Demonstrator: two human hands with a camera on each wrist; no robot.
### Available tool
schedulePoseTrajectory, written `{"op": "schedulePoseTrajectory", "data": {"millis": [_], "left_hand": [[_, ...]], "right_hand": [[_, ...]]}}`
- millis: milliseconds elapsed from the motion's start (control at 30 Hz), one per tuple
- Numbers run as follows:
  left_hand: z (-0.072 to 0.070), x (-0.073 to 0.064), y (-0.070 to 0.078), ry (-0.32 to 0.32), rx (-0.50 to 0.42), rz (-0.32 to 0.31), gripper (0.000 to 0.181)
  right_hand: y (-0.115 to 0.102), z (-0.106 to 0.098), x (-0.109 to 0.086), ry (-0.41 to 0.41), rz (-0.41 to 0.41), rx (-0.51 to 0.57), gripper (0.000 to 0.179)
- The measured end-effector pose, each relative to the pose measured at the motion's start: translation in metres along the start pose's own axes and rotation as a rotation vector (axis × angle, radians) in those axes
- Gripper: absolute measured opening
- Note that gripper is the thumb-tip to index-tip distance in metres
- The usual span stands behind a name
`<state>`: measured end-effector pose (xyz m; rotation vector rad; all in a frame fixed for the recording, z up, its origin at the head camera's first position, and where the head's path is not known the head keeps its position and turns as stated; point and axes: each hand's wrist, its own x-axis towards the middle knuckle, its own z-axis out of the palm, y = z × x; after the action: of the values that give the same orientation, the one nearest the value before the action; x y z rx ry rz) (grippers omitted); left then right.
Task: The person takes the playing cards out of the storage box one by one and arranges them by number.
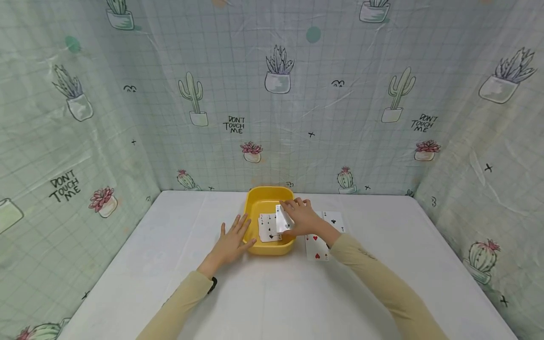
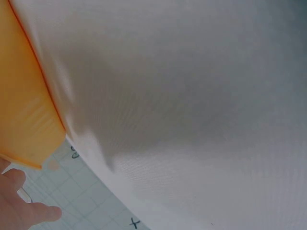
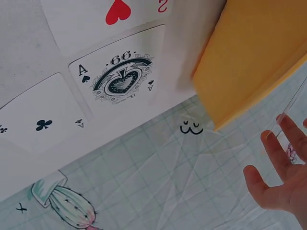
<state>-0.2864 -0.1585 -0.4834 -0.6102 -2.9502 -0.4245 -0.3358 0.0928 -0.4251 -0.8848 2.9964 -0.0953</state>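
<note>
A yellow plastic bin (image 1: 256,192) stands at the far middle of the white table, with several playing cards (image 1: 268,231) lying face up inside. Above those cards, my right hand (image 1: 302,218) pinches a white playing card (image 1: 283,219) tilted over the bin. My left hand (image 1: 231,242) rests against the bin's left side, its fingers spread and fairly straight. Just right of the bin lie the two of hearts (image 1: 316,255), the ace of spades (image 3: 122,79) and the ace of clubs (image 3: 43,125), all face up on the table.
The white table (image 1: 263,302) is bounded at the back and both sides by a hanging sheet (image 1: 297,113) printed with cacti. Its back edge runs just behind the bin. A dark band (image 1: 212,285) circles the left wrist.
</note>
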Motion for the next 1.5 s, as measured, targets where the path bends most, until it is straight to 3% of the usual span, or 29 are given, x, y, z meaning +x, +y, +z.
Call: {"op": "schedulePoseTrajectory", "data": {"millis": [900,1500], "left_hand": [[-0.002,0.005,-0.003,0.012,-0.017,0.003,0.069],[0.001,0.002,-0.002,-0.010,-0.018,0.001,0.071]], "right_hand": [[0.037,-0.007,-0.044,0.117,-0.034,0.005,0.095],[0.058,0.005,-0.082,0.169,-0.044,-0.024,0.093]]}}
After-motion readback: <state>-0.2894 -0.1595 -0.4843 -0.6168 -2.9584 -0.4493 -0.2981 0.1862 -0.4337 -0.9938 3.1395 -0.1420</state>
